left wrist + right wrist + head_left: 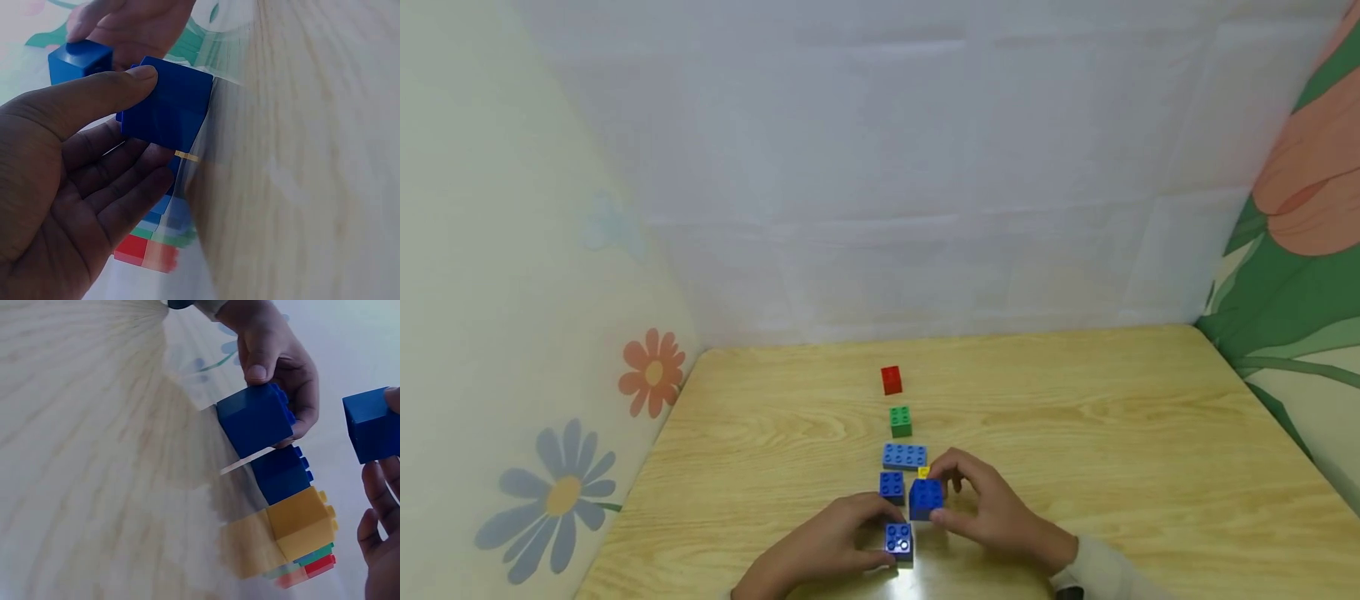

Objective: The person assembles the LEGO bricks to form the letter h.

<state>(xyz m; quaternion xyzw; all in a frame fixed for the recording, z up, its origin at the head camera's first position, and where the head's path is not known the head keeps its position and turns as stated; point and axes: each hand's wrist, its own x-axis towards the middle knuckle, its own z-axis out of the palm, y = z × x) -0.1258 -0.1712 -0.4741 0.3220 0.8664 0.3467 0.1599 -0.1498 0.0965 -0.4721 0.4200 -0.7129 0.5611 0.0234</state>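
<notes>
Near the front of the table, my left hand (831, 537) holds a blue brick (898, 542) between thumb and fingers. That brick stands on the tabletop with its studs up in the right wrist view. My right hand (981, 508) pinches a second blue brick (372, 422), lifted above the table just right of the first. Behind it a yellow brick (303, 525) stands on the table, mostly covered in the head view. Another blue brick (891, 486) sits just beyond my left fingertips.
Farther back, a longer light-blue brick (904, 456), a green brick (900, 422) and a red brick (891, 380) line up on the wooden table (1075, 408). A white sheet (880, 167) hangs behind; flower-patterned walls flank both sides.
</notes>
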